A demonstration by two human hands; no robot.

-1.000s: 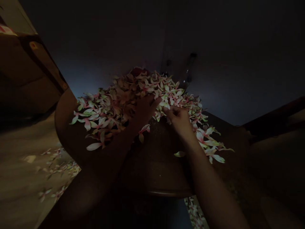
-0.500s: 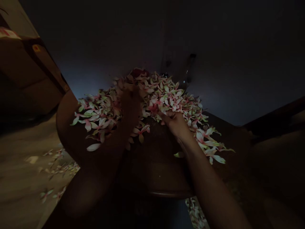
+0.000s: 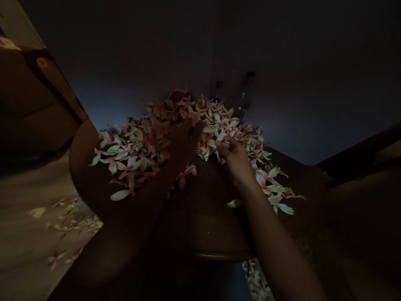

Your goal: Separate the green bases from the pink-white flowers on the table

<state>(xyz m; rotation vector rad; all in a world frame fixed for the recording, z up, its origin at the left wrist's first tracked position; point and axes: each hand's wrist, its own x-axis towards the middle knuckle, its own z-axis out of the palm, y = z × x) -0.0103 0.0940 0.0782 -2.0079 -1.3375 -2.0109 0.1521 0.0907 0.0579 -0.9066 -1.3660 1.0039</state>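
Observation:
A wide heap of white and pink flowers with greenish petal tips lies on a dark wooden table. My left hand, deep in shadow, is over the middle of the heap with its fingers drawn together. What they hold, if anything, is too dark to make out. Just to the right, my right hand is closed in a pinch on a pale flower, whose petals stick out by the thumb and fingertips. One stray petal rests on the wood beside my right wrist.
Behind the heap stand a dark red object and a clear bottle with a dark cap, close to the wall. More flowers lie on the floor at left, and others below the table's front edge. Large brown boxes stand at left.
My left hand has moved right across the heap, closer to my right hand. My right hand stays near its place, and pale petals now show at its fingers instead of a pink-red flower. The view has shifted slightly.

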